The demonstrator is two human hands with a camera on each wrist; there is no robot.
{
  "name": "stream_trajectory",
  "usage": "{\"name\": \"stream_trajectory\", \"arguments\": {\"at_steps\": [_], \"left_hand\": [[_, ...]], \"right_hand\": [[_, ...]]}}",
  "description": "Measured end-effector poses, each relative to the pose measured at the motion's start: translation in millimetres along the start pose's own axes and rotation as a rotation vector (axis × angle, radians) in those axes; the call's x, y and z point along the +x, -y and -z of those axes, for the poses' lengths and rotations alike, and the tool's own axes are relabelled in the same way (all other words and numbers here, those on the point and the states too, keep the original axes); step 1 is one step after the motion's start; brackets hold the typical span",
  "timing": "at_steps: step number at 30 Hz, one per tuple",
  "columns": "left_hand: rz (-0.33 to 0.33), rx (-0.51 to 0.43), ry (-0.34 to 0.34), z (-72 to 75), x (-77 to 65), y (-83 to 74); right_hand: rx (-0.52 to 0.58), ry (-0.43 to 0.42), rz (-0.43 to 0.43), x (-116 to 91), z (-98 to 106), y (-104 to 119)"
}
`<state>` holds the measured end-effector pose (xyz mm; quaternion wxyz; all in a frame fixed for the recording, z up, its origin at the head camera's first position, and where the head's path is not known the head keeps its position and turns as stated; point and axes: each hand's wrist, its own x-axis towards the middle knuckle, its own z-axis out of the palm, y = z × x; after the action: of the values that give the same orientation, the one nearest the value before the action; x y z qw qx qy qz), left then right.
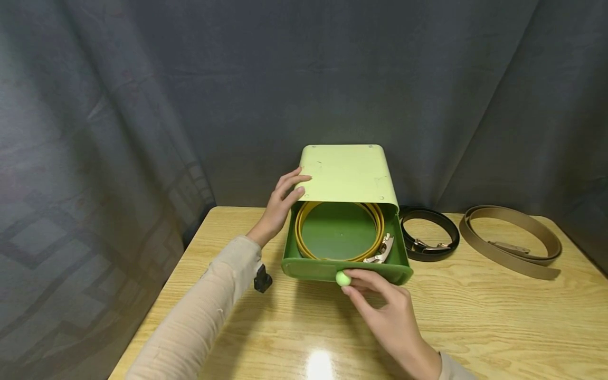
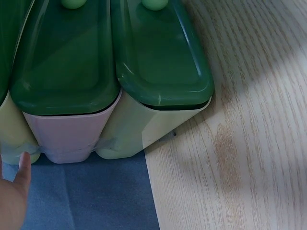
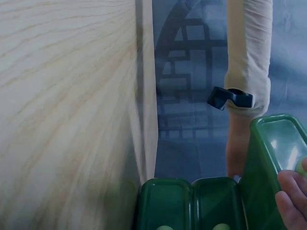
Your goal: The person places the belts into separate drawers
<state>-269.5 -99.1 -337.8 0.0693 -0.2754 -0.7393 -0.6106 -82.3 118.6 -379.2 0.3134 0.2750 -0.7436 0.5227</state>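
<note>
A pale green cabinet [image 1: 345, 174] stands on the table with its green top drawer [image 1: 311, 269] pulled out. Inside the drawer lies a coiled yellow belt [image 1: 380, 224], its silver buckle [image 1: 381, 250] at the front right corner. Thumb and fingers of my right hand [image 1: 391, 314] pinch the drawer's round light green knob [image 1: 343, 278]. My left hand [image 1: 277, 208] rests against the cabinet's upper left edge, fingers extended over the top. In the right wrist view, the right hand's fingertips [image 3: 291, 191] show at the front of the drawer standing out.
Right of the cabinet lie a coiled black belt [image 1: 429, 255] and a coiled brown belt [image 1: 503, 257]. Other closed green drawer fronts [image 2: 67, 62] with round knobs show in the left wrist view. A dark curtain [image 1: 342, 74] hangs behind the wooden table [image 1: 475, 322].
</note>
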Motion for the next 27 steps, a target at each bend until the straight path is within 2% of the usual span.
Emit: {"name": "stream_trajectory", "arguments": {"at_steps": [13,18,20,25,27], "left_hand": [[0.033,-0.001,0.019,0.6,1.6,-2.1],[0.037,0.001,0.028,-1.5,-5.4,-27.9],[0.032,0.01,0.019,-1.8,-5.5,-26.5],[0.034,0.001,0.017,0.4,1.9,-1.4],[0.038,-0.007,0.023,0.6,2.0,-2.3]], "right_hand": [[-0.039,0.003,-0.011,9.1,5.3,2.8],[-0.063,-0.007,-0.013,11.1,5.4,0.7],[-0.07,-0.006,-0.021,11.9,5.4,-0.4],[-0.082,-0.002,-0.039,14.3,6.2,-1.7],[-0.086,-0.004,-0.039,15.1,6.0,-2.1]]}}
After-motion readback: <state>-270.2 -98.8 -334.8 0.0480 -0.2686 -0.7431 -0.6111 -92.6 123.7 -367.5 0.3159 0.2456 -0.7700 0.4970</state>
